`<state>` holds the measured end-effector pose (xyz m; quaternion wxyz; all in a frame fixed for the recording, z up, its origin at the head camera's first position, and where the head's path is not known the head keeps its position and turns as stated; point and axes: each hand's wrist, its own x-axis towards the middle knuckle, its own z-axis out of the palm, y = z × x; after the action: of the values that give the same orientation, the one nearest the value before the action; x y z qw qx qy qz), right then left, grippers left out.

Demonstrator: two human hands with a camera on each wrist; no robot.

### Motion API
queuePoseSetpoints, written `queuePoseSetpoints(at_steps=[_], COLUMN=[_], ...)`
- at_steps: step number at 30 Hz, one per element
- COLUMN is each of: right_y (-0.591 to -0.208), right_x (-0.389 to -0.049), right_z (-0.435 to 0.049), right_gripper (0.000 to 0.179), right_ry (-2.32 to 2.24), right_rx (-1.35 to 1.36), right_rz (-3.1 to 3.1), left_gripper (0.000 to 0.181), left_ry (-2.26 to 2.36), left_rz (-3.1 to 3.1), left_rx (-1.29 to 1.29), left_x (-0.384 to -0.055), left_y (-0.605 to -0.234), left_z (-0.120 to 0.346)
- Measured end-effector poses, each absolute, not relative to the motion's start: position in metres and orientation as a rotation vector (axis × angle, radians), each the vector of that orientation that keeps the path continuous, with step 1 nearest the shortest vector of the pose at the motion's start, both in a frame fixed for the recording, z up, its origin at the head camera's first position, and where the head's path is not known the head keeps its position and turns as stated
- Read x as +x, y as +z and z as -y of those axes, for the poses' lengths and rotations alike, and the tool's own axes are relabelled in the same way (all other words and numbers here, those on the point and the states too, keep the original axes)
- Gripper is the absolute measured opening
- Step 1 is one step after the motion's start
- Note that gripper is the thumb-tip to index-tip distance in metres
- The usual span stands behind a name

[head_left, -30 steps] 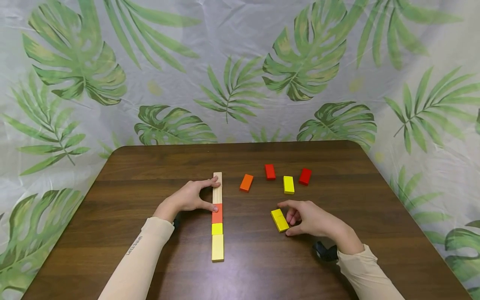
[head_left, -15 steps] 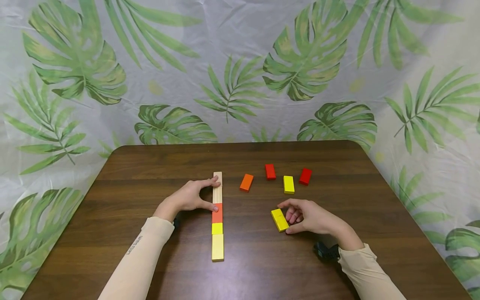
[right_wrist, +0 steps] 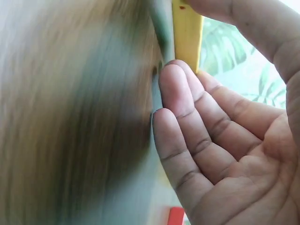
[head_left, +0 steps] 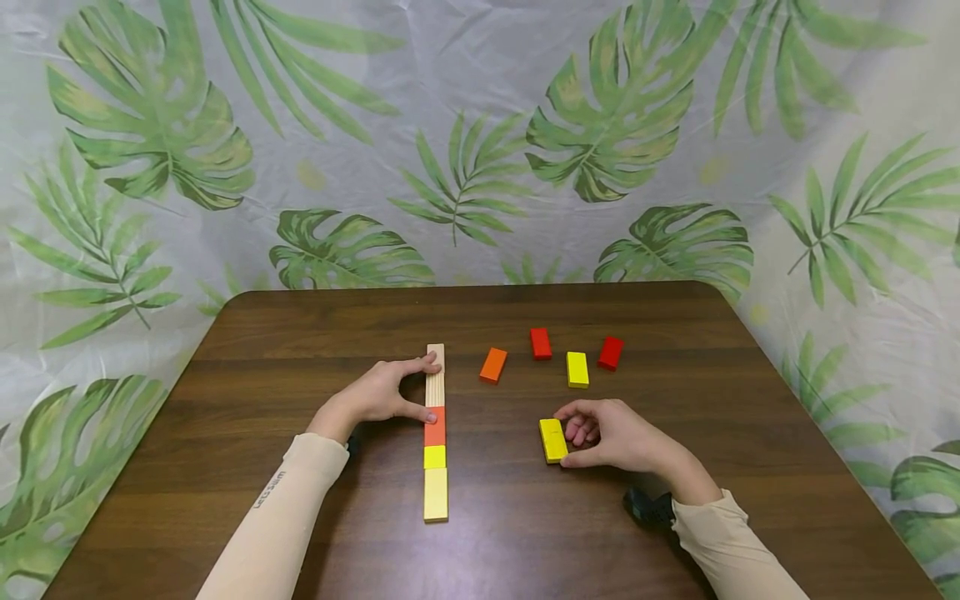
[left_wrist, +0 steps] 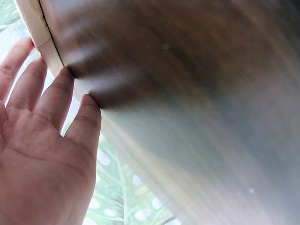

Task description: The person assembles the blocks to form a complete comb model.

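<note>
In the head view my left hand (head_left: 378,392) lies along a straight row of blocks. Its fingers reach a plain wooden block (head_left: 435,392), and its thumb touches the orange-red block (head_left: 434,433) below. In the left wrist view the fairly straight fingertips (left_wrist: 89,105) touch the row's side. A bright yellow block (head_left: 434,457) and a pale yellow block (head_left: 436,495) continue the row. Right of it, my right hand (head_left: 618,437) pinches a yellow block (head_left: 553,441) between thumb and index finger, while its other fingers curl beside it. The right wrist view shows this yellow block (right_wrist: 187,40) partly.
Beyond the hands lie an orange block (head_left: 492,366), a red block (head_left: 540,343), another yellow block (head_left: 577,370) and a second red block (head_left: 611,353). All are on the dark wooden table (head_left: 315,325). A leaf-patterned curtain (head_left: 480,150) hangs behind it.
The yellow block at my right hand has turned closer to parallel with the row and shifted slightly left, the right thumb moving left with it. My left hand stays in place.
</note>
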<state>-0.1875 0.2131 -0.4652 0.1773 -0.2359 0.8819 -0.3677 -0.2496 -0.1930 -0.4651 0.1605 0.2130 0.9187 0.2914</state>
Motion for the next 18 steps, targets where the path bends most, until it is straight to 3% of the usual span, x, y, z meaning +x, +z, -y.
queuePoseSetpoints(at_steps=[18], right_y=[-0.449], right_x=[-0.130], right_z=[-0.148], right_gripper=[0.055], right_ry=[-1.128], right_rx=[-0.895], right_rz=[-2.587], left_gripper=[0.088], left_ry=[0.849], left_rz=[-2.620], left_rx=[0.597], left_x=[-0.249], left_y=[-0.467], left_z=[0.194])
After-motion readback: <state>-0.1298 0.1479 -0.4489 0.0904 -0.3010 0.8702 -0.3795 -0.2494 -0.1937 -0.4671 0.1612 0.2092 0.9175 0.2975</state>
